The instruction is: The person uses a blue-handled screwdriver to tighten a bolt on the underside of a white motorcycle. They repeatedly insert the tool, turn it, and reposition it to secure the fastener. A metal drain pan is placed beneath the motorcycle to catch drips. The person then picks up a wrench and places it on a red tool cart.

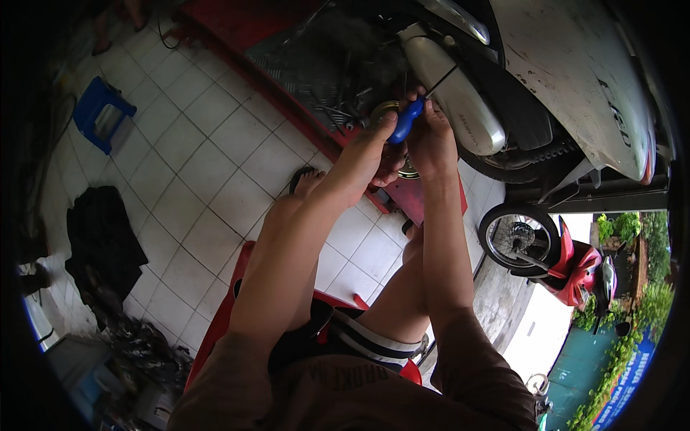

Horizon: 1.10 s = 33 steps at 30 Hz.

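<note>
A blue-handled screwdriver [408, 121] is between my two hands, its thin dark shaft slanting up and right past the silver motorbike cover. My left hand [377, 147] is closed at the handle's lower end, its thumb against it and the other fingers curled underneath. On the other side, my right hand [435, 140] closes around the handle near the shaft, with thumb and forefinger pinched there. Behind both hands, a round brass-coloured metal part [385, 110] shows in pieces; most of it is hidden, and I cannot tell whether a hand grips it.
A motorbike with a silver cover [449, 90] stands at the upper right on a red platform [287, 115]. Several tools [338, 111] lie on that platform. A blue stool [103, 115] and dark cloth [104, 244] are on the tiled floor at left. A red motorbike [571, 269] is outside.
</note>
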Motion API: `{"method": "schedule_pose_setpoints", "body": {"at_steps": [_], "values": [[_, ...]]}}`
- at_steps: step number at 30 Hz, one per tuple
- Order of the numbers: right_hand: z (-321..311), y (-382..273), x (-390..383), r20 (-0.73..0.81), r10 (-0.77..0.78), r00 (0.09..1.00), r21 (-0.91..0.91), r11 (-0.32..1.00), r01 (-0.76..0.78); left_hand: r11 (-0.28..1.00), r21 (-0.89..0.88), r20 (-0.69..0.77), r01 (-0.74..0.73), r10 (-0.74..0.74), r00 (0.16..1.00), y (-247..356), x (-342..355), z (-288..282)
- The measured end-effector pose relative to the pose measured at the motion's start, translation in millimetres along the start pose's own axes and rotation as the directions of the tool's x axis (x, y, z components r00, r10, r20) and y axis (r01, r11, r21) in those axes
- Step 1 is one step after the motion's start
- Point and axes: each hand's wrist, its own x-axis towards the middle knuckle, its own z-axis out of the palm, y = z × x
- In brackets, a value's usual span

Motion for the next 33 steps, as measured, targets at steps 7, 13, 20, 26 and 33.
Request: {"method": "schedule_pose_setpoints", "body": {"at_steps": [7,13,20,26,33], "values": [[7,12,-8,-0.043,0.111,0.993,0.010,0.994,-0.110,0.396,0.825,0.012,-0.404,0.702,0.712,19,-2,1],[14,5,-3,0.003,0.134,0.991,0.034,0.990,-0.134,0.183,0.869,0.113,-0.460,0.831,0.544,9,-4,3],[21,-2,-17,-0.183,0.010,0.983,-0.168,0.985,-0.041,0.266,0.838,0.033,-0.477,0.847,0.531,-11,5,15],[26,-8,-16,-0.301,0.064,0.951,-0.370,0.912,-0.179,0.973,-0.035,-0.164,-0.230,0.221,0.961,-10,9,15],[23,-10,-12,-0.374,-0.010,0.927,-0.306,0.945,-0.113,0.749,0.575,-0.152,-0.328,0.492,0.857,-6,6,18]]}}
